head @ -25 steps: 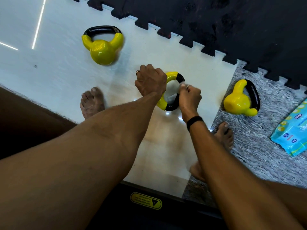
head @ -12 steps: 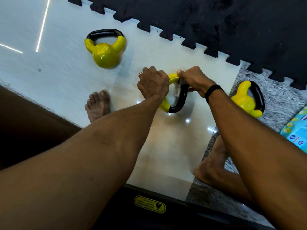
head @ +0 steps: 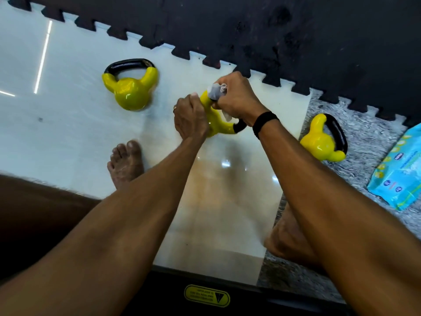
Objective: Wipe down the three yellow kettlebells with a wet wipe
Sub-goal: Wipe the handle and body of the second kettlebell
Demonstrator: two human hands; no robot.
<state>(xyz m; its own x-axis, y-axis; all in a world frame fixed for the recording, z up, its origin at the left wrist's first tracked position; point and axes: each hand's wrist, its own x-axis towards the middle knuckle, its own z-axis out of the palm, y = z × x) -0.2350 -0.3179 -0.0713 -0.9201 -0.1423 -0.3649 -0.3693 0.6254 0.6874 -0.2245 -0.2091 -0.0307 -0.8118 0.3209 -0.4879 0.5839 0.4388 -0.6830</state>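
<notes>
We've got our left hand [head: 190,117] clamped round the middle kettlebell [head: 216,124] to steady it on the white floor tile [head: 68,133], so it won't roll while our right hand [head: 237,99] pinches the wet wipe [head: 216,90] against the far horn. The wipe sits bunched inside that right grip, right on the yellow; the other two kettlebells wait left [head: 131,87] and right [head: 323,142].
</notes>
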